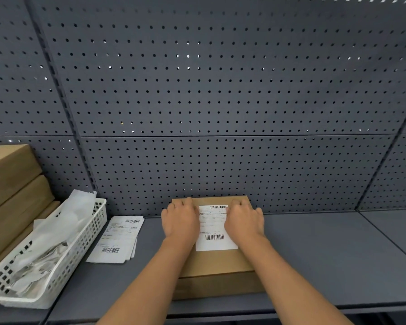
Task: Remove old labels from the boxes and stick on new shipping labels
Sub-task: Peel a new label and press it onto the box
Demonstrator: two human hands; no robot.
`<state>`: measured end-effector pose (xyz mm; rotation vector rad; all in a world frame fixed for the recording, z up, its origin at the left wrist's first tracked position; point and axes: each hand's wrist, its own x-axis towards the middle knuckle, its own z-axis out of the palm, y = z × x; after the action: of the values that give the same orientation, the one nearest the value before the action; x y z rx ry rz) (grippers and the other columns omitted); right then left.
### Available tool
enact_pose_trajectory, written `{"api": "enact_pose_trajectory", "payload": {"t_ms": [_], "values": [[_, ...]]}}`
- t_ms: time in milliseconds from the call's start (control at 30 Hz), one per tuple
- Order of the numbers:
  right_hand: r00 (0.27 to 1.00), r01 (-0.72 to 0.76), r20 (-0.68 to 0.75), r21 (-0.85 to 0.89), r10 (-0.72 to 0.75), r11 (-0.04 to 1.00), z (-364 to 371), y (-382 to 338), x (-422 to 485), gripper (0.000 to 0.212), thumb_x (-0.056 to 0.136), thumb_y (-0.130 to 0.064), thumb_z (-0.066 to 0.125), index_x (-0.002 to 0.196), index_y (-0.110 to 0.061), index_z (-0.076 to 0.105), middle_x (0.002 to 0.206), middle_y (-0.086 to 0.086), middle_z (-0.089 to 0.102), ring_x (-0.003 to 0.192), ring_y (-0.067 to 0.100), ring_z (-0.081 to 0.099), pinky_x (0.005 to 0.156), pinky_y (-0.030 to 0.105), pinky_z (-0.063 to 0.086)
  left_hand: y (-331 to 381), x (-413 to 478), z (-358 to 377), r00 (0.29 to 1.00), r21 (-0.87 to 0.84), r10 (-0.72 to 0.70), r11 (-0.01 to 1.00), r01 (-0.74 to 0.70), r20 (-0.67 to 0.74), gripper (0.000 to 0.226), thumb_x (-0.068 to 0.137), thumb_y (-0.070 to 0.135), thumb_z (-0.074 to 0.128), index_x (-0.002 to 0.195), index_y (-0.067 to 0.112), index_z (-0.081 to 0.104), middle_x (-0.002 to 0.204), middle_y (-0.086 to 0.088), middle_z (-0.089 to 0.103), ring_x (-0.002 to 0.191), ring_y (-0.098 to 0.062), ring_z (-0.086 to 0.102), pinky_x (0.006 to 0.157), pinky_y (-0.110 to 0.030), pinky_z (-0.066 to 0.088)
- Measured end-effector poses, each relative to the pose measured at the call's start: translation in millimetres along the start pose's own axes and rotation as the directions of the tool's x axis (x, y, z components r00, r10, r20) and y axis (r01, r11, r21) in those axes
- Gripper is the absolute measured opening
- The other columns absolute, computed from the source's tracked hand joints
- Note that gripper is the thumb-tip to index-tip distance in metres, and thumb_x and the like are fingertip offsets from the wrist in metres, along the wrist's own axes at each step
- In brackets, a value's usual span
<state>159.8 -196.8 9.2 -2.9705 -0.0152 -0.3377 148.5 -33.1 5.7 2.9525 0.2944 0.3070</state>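
A box (217, 263) sits mid-shelf (326, 254), its far end against the pegboard (220, 90) behind. A label (212, 231) lies on its top, between the left hand (179, 222) and right hand (244, 222), which rest on the box. Left of the box lies a sheaf of labels (117, 240), then a basket (80, 252) holding paper scraps (56, 235). Stacked boxes (10, 184) stand farthest left.

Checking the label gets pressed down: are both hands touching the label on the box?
Touching. The head view shows the left hand and right hand lying on the box, each covering a side edge of the label.
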Motion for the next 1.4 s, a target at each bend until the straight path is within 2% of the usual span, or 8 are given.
{"api": "enact_pose_trajectory", "payload": {"t_ms": [133,267,467,600,800,1100,1267,1400], "values": [[1.0,-0.004,-0.023,-0.048,0.002,0.999,-5,-7,3,0.04,0.106,-0.045,0.031,0.12,-0.012,0.05,0.115,0.008,0.064,0.092,0.026,0.065,0.08,0.04,0.041,2,3,-3,1.0,0.01,0.007,1.0,-0.007,-0.028,0.034,0.105,0.039,0.031,0.121,0.02,0.055,0.122,-0.006,0.063,0.109,-0.026,0.06,0.093,-0.04,0.041],[0.999,-0.024,0.026,-0.108,0.027,0.994,-3,-18,15,0.06,0.1,-0.068,0.022,0.114,-0.015,0.044,0.099,0.004,0.069,0.085,0.023,0.066,0.068,0.037,0.038,10,8,-2,1.0,0.003,-0.01,1.0,0.01,0.001,0.05,0.101,0.061,0.029,0.117,0.021,0.054,0.12,-0.007,0.064,0.113,-0.028,0.059,0.093,-0.041,0.041],[1.0,-0.023,-0.013,-0.076,0.022,0.997,4,-13,23,0.059,0.099,-0.07,0.029,0.114,-0.016,0.043,0.101,0.003,0.071,0.088,0.023,0.069,0.066,0.035,0.038,12,15,6,0.999,-0.015,-0.034,0.999,0.033,-0.032,0.058,0.097,0.072,0.033,0.118,0.02,0.048,0.121,-0.003,0.063,0.115,-0.025,0.058,0.095,-0.039,0.041],[1.0,-0.012,0.02,-0.058,0.013,0.998,3,-12,27,0.06,0.098,-0.072,0.032,0.116,-0.016,0.044,0.104,0.003,0.072,0.095,0.024,0.069,0.066,0.035,0.038,6,24,9,0.999,-0.058,-0.034,0.998,0.032,-0.029,0.053,0.098,0.071,0.038,0.114,0.021,0.048,0.11,-0.001,0.067,0.105,-0.022,0.062,0.086,-0.037,0.041],[0.999,-0.031,0.033,-0.005,0.031,1.0,-4,-9,32,0.049,0.104,-0.06,0.038,0.118,-0.014,0.046,0.11,0.007,0.07,0.1,0.029,0.068,0.07,0.036,0.039,2,30,10,0.997,-0.113,-0.029,0.993,0.021,-0.07,0.039,0.104,0.058,0.04,0.111,0.021,0.049,0.088,0.005,0.062,0.09,-0.022,0.063,0.078,-0.036,0.034],[0.998,-0.05,-0.04,-0.002,0.05,0.999,2,-3,29,0.022,0.109,-0.028,0.039,0.12,-0.012,0.049,0.101,0.004,0.069,0.086,0.028,0.071,0.061,0.033,0.039,-1,29,15,0.993,-0.098,-0.038,0.995,0.027,-0.11,0.026,0.108,0.027,0.036,0.12,0.025,0.059,0.086,0.002,0.068,0.073,-0.019,0.054,0.073,-0.033,0.031],[0.999,-0.041,-0.034,0.042,0.043,0.998,-2,-10,21,0.056,0.101,-0.065,0.035,0.117,-0.013,0.046,0.099,0.004,0.07,0.091,0.029,0.07,0.066,0.036,0.04,1,26,13,0.991,-0.108,-0.019,0.994,0.005,-0.129,0.036,0.103,0.053,0.038,0.111,0.026,0.061,0.087,0.003,0.071,0.085,-0.022,0.065,0.074,-0.035,0.031],[0.999,-0.043,-0.015,0.02,0.043,0.999,-2,-10,22,0.055,0.101,-0.065,0.037,0.119,-0.013,0.045,0.101,0.005,0.071,0.091,0.028,0.07,0.067,0.036,0.041,1,28,11,0.995,-0.096,-0.003,0.995,-0.007,-0.102,0.038,0.103,0.058,0.04,0.115,0.028,0.059,0.091,0.004,0.073,0.091,-0.021,0.066,0.076,-0.035,0.03]]}}
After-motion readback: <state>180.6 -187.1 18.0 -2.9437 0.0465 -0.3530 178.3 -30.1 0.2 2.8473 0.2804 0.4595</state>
